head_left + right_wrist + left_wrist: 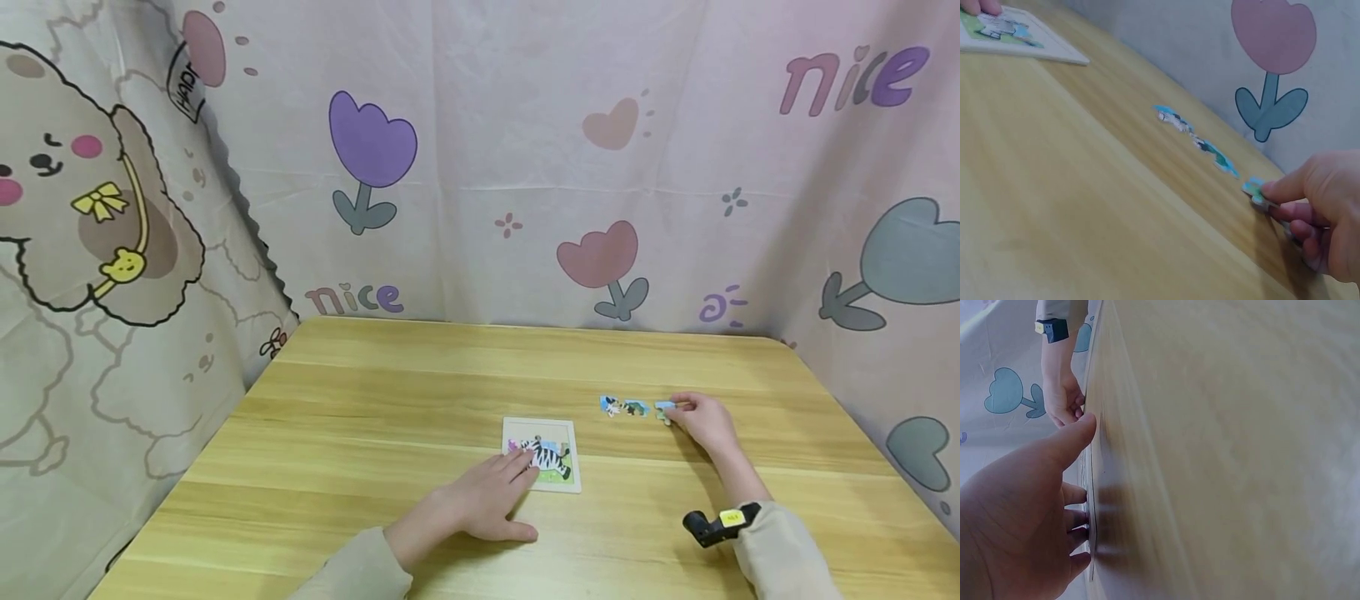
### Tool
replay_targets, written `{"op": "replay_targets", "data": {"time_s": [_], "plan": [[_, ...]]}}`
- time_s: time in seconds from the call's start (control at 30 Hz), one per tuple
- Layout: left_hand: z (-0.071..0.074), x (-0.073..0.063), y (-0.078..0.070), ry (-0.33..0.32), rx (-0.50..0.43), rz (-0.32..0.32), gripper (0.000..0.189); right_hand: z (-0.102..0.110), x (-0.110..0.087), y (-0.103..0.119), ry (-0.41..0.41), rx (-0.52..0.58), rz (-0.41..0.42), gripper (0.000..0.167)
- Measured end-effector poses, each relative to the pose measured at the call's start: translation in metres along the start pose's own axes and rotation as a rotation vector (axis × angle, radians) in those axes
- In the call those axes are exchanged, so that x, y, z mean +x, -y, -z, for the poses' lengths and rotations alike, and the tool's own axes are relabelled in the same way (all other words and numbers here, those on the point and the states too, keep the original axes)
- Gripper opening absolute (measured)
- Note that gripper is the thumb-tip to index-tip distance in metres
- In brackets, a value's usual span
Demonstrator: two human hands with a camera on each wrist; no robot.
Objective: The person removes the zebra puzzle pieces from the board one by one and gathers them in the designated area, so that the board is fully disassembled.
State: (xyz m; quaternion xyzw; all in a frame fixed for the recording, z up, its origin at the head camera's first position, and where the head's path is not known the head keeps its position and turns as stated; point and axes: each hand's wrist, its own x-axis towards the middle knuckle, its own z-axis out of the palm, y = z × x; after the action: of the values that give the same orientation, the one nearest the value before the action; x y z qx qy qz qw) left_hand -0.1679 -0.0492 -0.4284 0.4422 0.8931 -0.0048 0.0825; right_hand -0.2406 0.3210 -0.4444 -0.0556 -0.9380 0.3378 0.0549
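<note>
A small square puzzle board point(542, 420) with a white frame lies on the table and shows part of a zebra picture. My left hand point(491, 496) rests on its left side, fingers stretched out over the picture and thumb apart. To the board's right, two loose puzzle pieces lie in a row: one with a zebra's head point(611, 407), the other blue and green point(637, 408). At the right end of that row my right hand point(705, 421) pinches a blue and green puzzle piece point(1255, 187) between thumb and fingers, low over the table.
The wooden table point(390, 383) runs back to a patterned curtain point(480, 167), with more curtain at the left and right. A black wrist camera point(720, 525) sits on my right sleeve.
</note>
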Motion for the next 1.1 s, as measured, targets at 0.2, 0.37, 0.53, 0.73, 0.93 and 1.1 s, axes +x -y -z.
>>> {"op": "replay_targets", "data": {"time_s": [0.2,0.37,0.53,0.73,0.93,1.1], "plan": [[0.0,-0.001,-0.001,-0.001,0.004,-0.004,0.082,-0.001,0.001,0.004,0.034,-0.049,-0.001,0.038],[0.0,0.0,0.0,-0.008,0.015,-0.003,0.081,-0.001,0.001,0.004,0.041,-0.078,0.013,0.039],[-0.001,0.001,0.0,-0.005,0.022,-0.005,0.081,-0.003,-0.001,0.002,0.009,-0.062,0.007,0.037],[-0.002,0.001,0.0,-0.001,0.016,-0.005,0.081,-0.003,-0.005,0.006,-0.051,-0.012,0.008,0.035],[-0.003,0.0,0.0,-0.014,0.016,-0.018,0.08,-0.012,-0.011,0.029,-0.071,0.07,0.018,0.033],[-0.003,-0.002,0.002,-0.044,0.018,-0.023,0.08,-0.024,-0.014,0.061,-0.027,0.164,0.083,0.032]]}}
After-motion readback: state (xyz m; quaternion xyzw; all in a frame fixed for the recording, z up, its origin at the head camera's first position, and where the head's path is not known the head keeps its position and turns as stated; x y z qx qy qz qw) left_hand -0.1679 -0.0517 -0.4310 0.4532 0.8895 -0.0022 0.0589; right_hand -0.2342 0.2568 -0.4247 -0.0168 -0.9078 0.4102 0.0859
